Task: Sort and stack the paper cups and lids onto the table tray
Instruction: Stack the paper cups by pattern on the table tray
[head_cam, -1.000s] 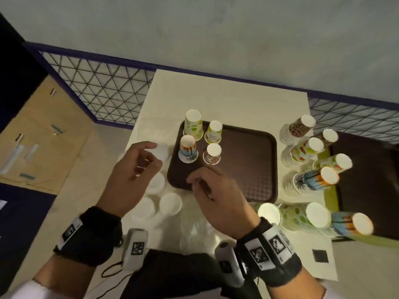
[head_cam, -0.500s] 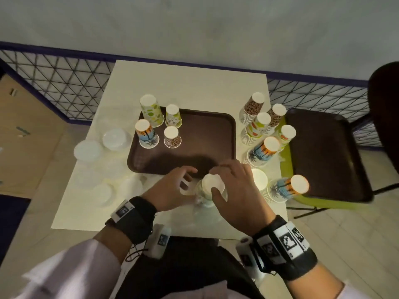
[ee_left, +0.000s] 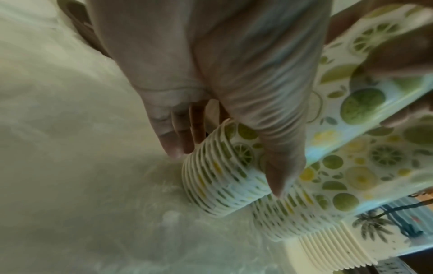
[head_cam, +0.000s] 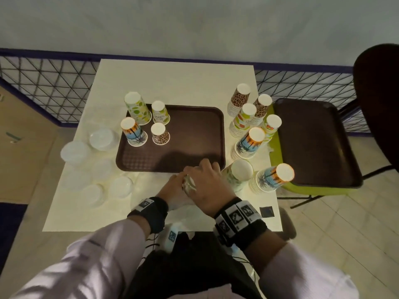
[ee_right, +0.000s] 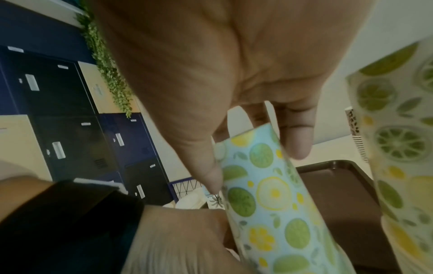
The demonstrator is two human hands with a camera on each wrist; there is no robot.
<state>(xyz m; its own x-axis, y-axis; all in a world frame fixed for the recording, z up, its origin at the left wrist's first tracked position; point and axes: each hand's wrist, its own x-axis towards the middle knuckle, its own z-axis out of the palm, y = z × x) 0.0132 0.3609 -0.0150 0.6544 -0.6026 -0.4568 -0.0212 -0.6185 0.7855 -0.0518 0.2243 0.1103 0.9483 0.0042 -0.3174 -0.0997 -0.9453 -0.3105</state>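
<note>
Hands have come together at the near edge of the table (head_cam: 179, 80), where 1 s ago your left was out over the lids and your right sat at the tray's near rim. Your right hand (head_cam: 207, 186) now wraps thumb and fingers round the top of a citrus cup (ee_right: 264, 189), and your left hand (head_cam: 172, 188) curls round the nested citrus stack (ee_left: 218, 178) below it, thumb tip pressed on the rims. That stack stands on the table just near the tray (head_cam: 194, 152), between the tray and you. From the head view the cup is mostly hidden under your knuckles, so whether it has parted from the stack yet I cannot tell; it looks like you are peeling 1 off.

What that means: you have turned from lids to cups. On the tray's far left corner 4 cups (head_cam: 146, 121) stand upside down, 1 per pattern, so a citrus cup probably belongs on the far-left one. Lids (head_cam: 101, 139) lie loose on the table left of the tray, none on it. Right of the tray wait 7 more stacks (head_cam: 248, 139). Most of the sorting remains. Hold the stack firm as you lift, or several cups may come away together.
</note>
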